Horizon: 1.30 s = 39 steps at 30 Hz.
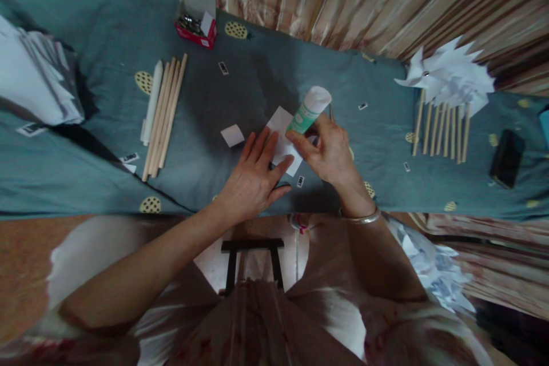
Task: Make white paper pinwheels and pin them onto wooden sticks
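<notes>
Toward the tabletop's (377, 126) front edge, the right hand (332, 148) grasped a green-and-white tube (309, 110); any slip risked creasing the paper (279, 121) beneath the flat, ungrasping left hand (247, 184).

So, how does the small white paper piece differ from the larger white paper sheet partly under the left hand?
Size: the small white paper piece is clearly smaller than the larger white paper sheet.
Cover: the left hand partly covers the larger sheet, while the small piece lies in view beside that hand.
Both are white and lie on the grey-green patterned cloth.
</notes>
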### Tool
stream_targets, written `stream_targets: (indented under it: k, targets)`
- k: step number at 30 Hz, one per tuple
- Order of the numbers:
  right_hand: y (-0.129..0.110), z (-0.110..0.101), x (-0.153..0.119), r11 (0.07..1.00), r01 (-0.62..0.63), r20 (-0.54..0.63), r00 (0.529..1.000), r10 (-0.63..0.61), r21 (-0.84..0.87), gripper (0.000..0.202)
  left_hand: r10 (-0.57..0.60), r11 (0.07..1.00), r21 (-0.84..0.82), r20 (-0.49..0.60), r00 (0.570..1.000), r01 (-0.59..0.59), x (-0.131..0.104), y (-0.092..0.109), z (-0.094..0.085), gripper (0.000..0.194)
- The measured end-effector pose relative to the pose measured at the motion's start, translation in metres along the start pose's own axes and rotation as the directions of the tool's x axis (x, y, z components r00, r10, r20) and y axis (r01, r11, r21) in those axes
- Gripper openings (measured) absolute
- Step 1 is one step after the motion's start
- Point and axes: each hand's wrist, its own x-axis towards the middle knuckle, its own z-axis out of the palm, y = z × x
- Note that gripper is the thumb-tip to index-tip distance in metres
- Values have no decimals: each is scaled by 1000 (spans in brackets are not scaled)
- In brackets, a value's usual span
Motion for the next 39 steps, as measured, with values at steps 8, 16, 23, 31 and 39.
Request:
stream_targets:
  k: [8,16,23,31,39]
  targets:
    - [-6,3,3,1000,28,-2,1000,-28,-9,25,-1,1000,-15,-5,1000,1,0,-1,1,55]
    - [-9,1,-1,999,-32,63,998,31,15,24,-3,1000,8,3,1000,3,0,-1,1,56]
    - [-7,-4,-6,1000,-9,25,1000,10,-11,25,-4,1000,-5,-2,1000,4,-1,-1,1,55]
    - [8,-12,-10,955,-87,-322,929,181,285,26,2,1000,0,-27,1000,-2,-3,-2,5,54]
    - [25,-20,-4,508,-114,-190,841,507,854,29,-6,1000,11,-250,968,9,-2,-17,-29,59]
